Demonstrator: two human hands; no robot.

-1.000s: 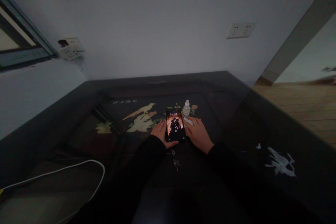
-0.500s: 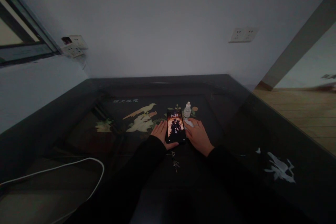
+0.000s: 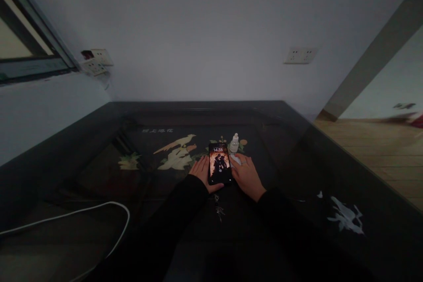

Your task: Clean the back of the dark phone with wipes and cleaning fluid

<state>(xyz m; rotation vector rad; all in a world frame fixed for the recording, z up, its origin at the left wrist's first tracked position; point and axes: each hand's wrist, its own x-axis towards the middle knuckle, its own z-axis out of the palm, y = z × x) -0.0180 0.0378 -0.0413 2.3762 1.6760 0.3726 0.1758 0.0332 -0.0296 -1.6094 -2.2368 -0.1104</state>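
Smartphone (image 3: 220,166) lies flat, screen up, on dark counter (image 3: 280,154) btwn both hands; screen's lit, clock reads 14:34. L hand (image 3: 201,175) is spread w/ thumb well out from fingers: fingers along phone's L side, thumb across bottom edge, bracing it rather than gripping. R hand (image 3: 247,177) is narrow, fingers together over a white tissue (image 3: 235,160) (or cloth, can't tell which), right by phone's R edge. Dropper bottle (image 3: 234,144) stands upright, white top up, just beyond tissue, no hand on it. Small metallic charm (image 3: 219,211) lies just below phone; can't tell if it's attached. Progress, best guess: mid-job. Done: phone's positioned & steadied, tissue's in hand at R edge. Left: no tissue on the screen now, & can't tell how much of edge is finished. White cable (image 3: 109,203) loops well apart, L side, prob. irrelevant.
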